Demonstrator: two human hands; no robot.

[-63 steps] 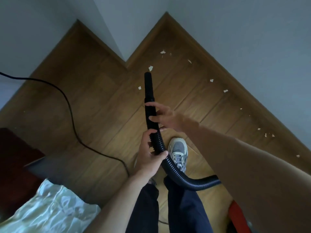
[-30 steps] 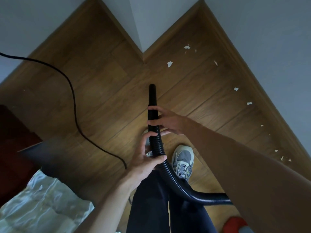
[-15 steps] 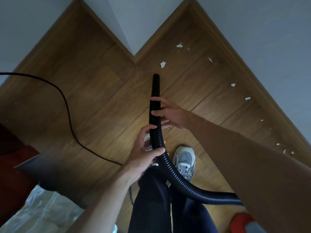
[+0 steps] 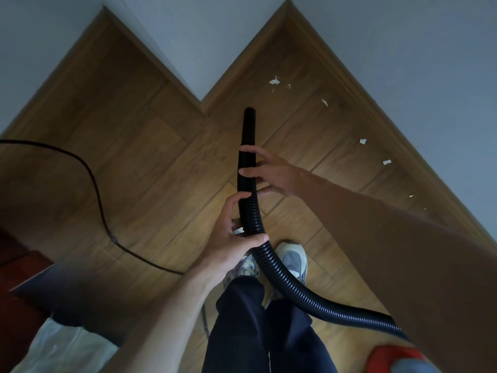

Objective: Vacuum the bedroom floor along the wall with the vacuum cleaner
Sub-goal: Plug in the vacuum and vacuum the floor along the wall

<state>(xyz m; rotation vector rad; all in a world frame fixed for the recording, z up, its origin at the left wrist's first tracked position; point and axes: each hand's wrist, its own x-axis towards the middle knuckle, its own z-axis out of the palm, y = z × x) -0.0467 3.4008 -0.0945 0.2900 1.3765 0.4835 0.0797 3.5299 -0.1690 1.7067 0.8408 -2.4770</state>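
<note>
A black ribbed vacuum hose (image 4: 285, 275) runs from the lower right up to its smooth nozzle end (image 4: 248, 127), which points toward the wall corner over the wooden floor. My left hand (image 4: 234, 238) grips the ribbed part from the left. Higher up, my right hand (image 4: 271, 173) holds the smooth section, fingers wrapped across it from the right. Several white paper scraps (image 4: 274, 82) lie on the floor along the right-hand skirting; one more scrap (image 4: 363, 141) lies further right.
A black power cable (image 4: 99, 200) curves across the floor on the left. The red vacuum body (image 4: 390, 358) shows at the bottom right. My shoes (image 4: 294, 261) stand under the hose. Dark red furniture (image 4: 18, 281) and a pale sheet (image 4: 67, 348) fill the lower left.
The view has shifted, so the corner and scraps sit further right. The scrap that lay just ahead of the nozzle is no longer visible. Both hands keep their hold.
</note>
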